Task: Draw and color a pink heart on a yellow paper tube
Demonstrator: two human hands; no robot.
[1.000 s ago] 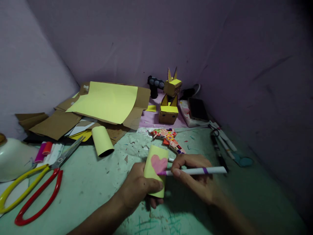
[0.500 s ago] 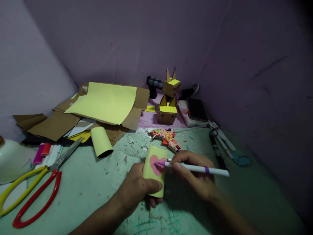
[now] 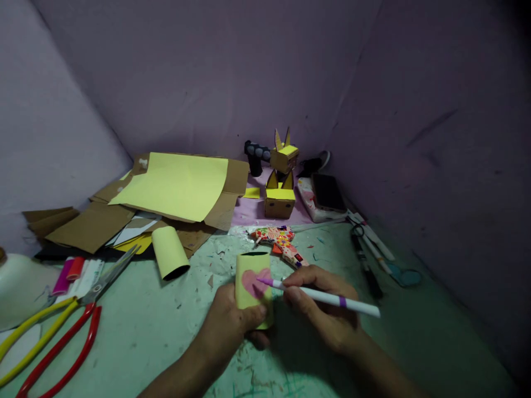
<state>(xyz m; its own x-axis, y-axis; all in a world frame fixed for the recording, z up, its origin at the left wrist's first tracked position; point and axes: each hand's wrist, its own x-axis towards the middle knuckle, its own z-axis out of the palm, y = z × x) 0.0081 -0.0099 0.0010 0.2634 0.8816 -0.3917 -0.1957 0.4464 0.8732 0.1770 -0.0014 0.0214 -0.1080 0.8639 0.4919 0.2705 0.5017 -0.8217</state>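
My left hand (image 3: 238,315) grips a yellow paper tube (image 3: 244,301) by its lower part, thumb across the front and fingers behind. A pink heart (image 3: 251,283) is coloured on the tube's front. Between thumb and fingers of my right hand (image 3: 326,307) is a white marker (image 3: 357,305) with a purple band; its purple tip points at the heart and appears to touch it. Just beyond the tube lies a floral-patterned hot glue gun (image 3: 277,239). A second yellow tube (image 3: 169,251) rests on the table to the left.
Big scissors (image 3: 89,301) with yellow and red handles lie at left beside capped markers (image 3: 74,271) and a white bottle (image 3: 20,282). Cardboard and a yellow sheet (image 3: 178,185) are stacked behind. Eared cardboard boxes (image 3: 280,207), a phone (image 3: 327,192) and pens (image 3: 375,237) sit at back right.
The held tube has tipped more upright, so its open top edge shows. The marker tip stays at the heart. The camera view has shifted slightly.
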